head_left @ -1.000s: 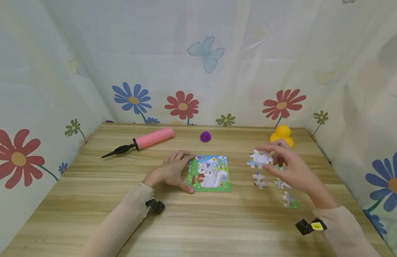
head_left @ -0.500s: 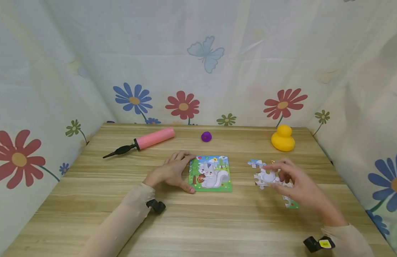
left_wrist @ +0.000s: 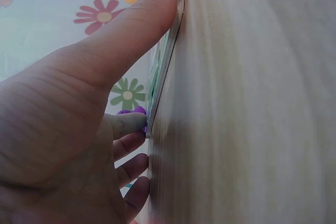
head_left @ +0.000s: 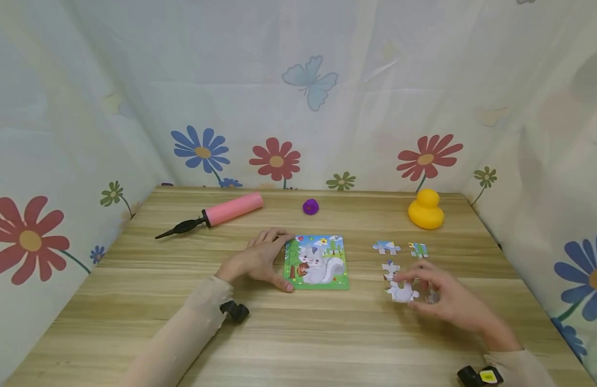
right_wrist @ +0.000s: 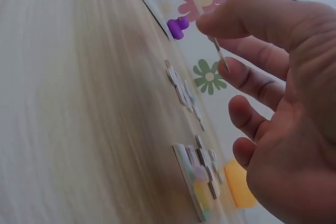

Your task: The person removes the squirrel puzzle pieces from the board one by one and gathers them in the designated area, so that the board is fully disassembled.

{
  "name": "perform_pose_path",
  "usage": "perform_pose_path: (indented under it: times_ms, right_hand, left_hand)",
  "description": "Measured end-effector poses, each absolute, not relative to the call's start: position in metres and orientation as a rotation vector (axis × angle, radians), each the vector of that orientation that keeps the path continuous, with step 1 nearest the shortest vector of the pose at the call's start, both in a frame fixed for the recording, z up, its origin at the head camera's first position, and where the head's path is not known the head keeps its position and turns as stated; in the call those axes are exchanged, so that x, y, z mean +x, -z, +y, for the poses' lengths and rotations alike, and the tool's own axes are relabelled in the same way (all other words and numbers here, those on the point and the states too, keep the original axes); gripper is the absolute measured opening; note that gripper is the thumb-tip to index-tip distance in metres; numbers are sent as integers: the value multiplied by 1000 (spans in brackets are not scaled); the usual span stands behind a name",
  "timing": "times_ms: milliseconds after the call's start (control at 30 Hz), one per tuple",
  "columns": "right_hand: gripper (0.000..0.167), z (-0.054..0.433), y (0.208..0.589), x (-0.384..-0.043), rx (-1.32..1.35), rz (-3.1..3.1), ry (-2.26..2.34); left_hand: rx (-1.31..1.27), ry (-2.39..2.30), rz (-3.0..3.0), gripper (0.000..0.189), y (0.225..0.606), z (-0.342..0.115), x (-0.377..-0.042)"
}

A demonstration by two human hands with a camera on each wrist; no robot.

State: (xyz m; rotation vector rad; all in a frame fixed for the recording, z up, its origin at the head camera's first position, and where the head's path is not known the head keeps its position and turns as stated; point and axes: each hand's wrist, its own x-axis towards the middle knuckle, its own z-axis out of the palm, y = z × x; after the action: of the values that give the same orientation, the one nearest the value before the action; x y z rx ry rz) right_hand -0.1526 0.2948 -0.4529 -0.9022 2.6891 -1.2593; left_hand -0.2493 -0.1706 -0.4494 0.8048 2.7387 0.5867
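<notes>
Over the wooden table (head_left: pixel 298 344), before a flowered curtain (head_left: pixel 230 80), the right hand (head_left: pixel 445 295) pinched a puzzle piece (head_left: pixel 402 293), partly hiding another piece (head_left: pixel 432 296); the left hand (head_left: pixel 257 263) touched the picture board (head_left: pixel 317 263), fingers relaxed.

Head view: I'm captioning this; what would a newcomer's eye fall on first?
Probably the squirrel picture in the middle of the table, touched by the left hand. Next, the right hand pinching a puzzle piece, right of the picture. The yellow duck stands out near the far right corner.

Pink pump (head_left: pixel 234 209), purple object (head_left: pixel 310 207), yellow duck (head_left: pixel 426 209)
</notes>
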Motion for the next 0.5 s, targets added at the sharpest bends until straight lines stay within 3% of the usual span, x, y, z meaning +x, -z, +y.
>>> perform_pose_path:
  times_ms: [500]
  right_hand:
    - [48, 294, 459, -154, -966, 2724, 1110]
  left_hand:
    - [804, -583, 2742, 135, 450, -171, -249]
